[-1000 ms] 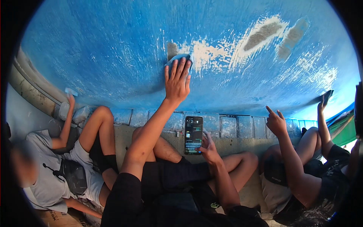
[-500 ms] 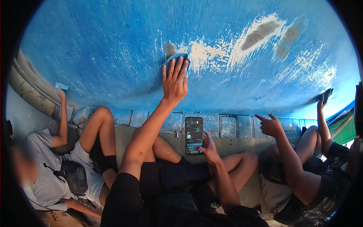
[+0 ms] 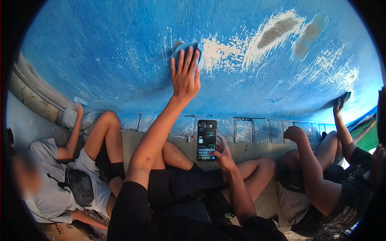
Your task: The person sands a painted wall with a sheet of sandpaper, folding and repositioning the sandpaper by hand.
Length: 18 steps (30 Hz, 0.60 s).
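Blue wall [image 3: 120,60] fills most of the view, with pale scraped streaks [image 3: 225,54] and grey bare patches [image 3: 278,33] right of center. Bricks [image 3: 260,130] run in a row along its lower edge.

So the person's left hand [image 3: 185,82] is flat over a blue sheet [image 3: 189,47] against the wall, just left of the streaks, fingers pretty straight with small gaps between them. The right hand [image 3: 223,154] has a phone [image 3: 207,138] gripped from its right edge, thumb over the lower part of the lit screen, fingers partly tucked behind it. The phone sits upright, just below the bricks in view.

Over on the left, a co-worker's hand [image 3: 79,109] is on a light blue block [image 3: 80,100] near the wall's lower left edge, and that person has a black bag [image 3: 79,186]. Toward the lower right edge, another hand [image 3: 337,105] has a dark pad [image 3: 344,97] against the wall, with a curled hand [image 3: 294,133] by the bricks.
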### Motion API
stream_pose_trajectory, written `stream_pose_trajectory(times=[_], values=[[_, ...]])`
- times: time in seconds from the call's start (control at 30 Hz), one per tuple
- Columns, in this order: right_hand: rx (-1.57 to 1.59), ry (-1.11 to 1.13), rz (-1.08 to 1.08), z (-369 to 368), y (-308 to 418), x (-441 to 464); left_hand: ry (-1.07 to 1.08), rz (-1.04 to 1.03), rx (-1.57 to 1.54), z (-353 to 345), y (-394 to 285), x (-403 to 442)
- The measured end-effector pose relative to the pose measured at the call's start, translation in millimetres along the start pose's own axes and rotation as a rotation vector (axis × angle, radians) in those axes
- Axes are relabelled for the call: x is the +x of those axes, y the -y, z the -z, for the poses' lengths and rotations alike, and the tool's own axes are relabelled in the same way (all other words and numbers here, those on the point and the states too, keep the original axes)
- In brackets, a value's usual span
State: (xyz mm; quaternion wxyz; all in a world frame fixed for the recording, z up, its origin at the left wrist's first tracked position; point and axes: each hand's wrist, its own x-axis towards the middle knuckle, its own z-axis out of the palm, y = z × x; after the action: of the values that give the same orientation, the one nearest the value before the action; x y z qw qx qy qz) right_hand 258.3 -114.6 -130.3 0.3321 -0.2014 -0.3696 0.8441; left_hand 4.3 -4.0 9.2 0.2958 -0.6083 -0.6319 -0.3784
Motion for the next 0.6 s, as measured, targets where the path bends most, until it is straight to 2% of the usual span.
stream_pose_trajectory(times=[0.13,0.37,0.6], values=[[-0.094,-0.046,0.017,2.5,-1.1,6.7,-0.074,0.039,-0.046,0.8,-12.0,15.1],[-0.127,-0.109,-0.014,-3.5,1.5,4.9,0.034,-0.013,-0.011,-41.6,7.1,-63.8],[-0.089,-0.081,0.029,0.3,-3.2,5.6,0.025,-0.034,0.002,-19.0,1.4,-24.6]])
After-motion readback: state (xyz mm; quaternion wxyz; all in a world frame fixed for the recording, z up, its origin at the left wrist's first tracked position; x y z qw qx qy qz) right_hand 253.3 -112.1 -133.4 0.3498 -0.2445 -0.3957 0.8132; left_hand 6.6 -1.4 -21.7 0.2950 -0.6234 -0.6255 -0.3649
